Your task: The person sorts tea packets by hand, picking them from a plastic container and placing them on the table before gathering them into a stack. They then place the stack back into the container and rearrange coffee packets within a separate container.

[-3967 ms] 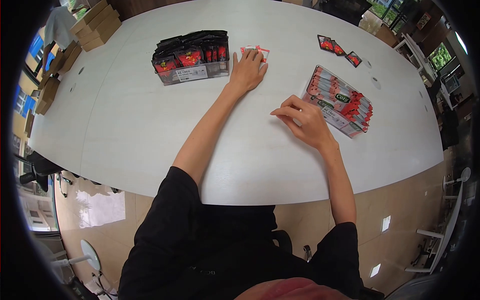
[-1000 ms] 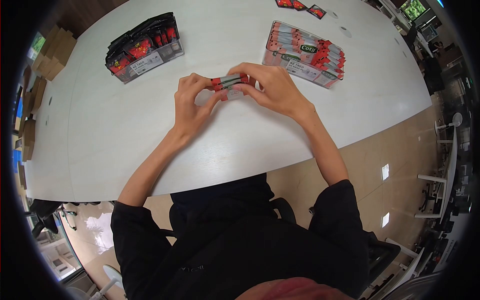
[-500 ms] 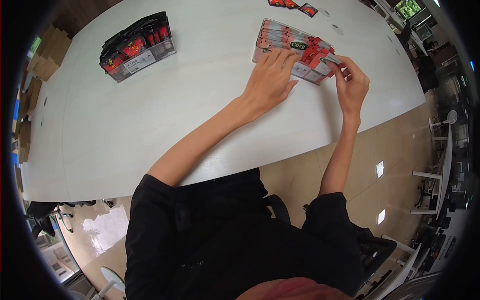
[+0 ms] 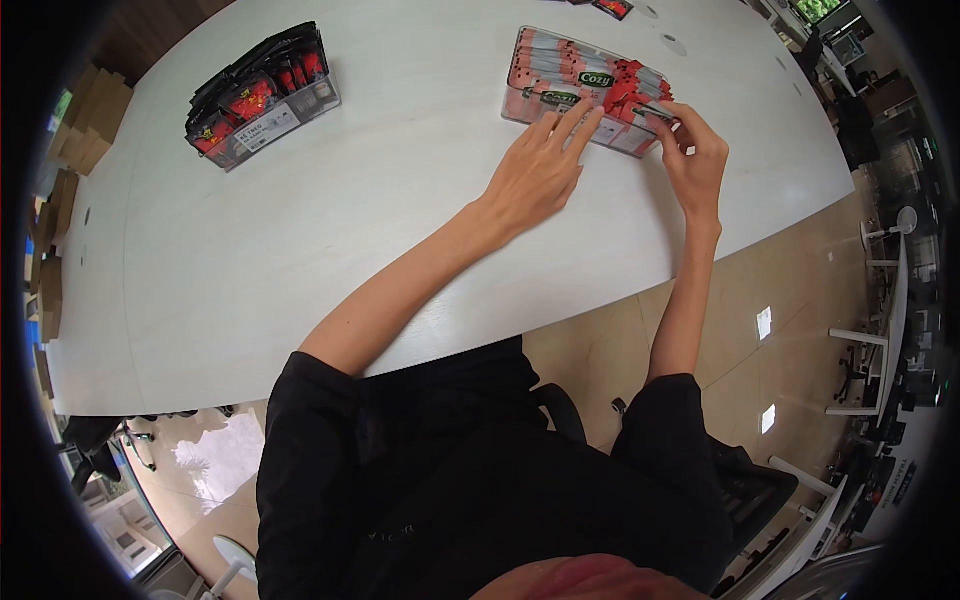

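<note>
A clear plastic box (image 4: 519, 72) stands on the white table, filled with several red and pale "Cozy" sachets (image 4: 596, 79). My left hand (image 4: 540, 165) lies at the front of this box, fingers stretched out and their tips by its near wall. At the box's right end, my right hand (image 4: 695, 150) pinches a Cozy sachet (image 4: 655, 117) between thumb and fingers. That sachet sits at the front right among the others. The lower part of it is hidden by the box and the other packets.
On the table's left stands another clear box (image 4: 285, 117) holding several black and red packets (image 4: 250, 98). A loose red and black packet (image 4: 613, 9) lies at the far edge of view. The white table's (image 4: 300, 250) near edge runs just before my body.
My left hand has drawn back slightly from the box, uncovering a Cozy label at the front left. My right hand still pinches a sachet at the right end. The view has shifted slightly.
</note>
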`<state>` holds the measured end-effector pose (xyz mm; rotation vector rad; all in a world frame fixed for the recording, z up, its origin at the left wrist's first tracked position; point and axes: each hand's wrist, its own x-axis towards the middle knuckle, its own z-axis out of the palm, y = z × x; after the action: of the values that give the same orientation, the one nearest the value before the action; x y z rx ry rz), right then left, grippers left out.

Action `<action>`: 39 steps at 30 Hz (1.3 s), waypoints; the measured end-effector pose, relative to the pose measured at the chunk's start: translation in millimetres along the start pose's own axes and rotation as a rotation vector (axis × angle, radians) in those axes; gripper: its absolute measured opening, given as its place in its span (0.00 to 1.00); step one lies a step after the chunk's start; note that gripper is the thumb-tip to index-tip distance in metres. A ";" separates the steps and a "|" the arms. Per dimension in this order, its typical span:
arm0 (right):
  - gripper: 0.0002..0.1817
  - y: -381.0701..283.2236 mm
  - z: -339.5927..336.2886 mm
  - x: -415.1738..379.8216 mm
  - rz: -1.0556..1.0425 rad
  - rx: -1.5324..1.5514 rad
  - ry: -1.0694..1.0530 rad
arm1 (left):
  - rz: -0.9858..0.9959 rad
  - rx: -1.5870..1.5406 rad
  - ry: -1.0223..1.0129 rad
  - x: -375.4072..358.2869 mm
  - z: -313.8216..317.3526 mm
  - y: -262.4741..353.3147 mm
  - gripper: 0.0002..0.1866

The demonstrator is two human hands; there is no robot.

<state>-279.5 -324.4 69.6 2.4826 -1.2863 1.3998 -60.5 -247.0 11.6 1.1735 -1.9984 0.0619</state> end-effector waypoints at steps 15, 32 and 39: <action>0.16 -37.2 -20.1 16.2 -0.001 -0.213 -0.122 | 0.015 0.076 0.061 -0.8 1.2 -1.3 0.38; 0.22 -57.7 -22.2 11.8 -0.255 -0.289 -0.308 | -0.035 0.130 0.122 -5.6 -23.2 14.6 0.28; 0.22 -101.5 34.1 -9.1 -0.183 0.134 -0.293 | 0.059 0.411 0.061 -70.3 -98.0 -19.1 0.26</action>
<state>-190.9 -264.3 78.8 2.8966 -0.9950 1.1513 31.1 -167.6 25.8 1.3439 -2.0220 0.5540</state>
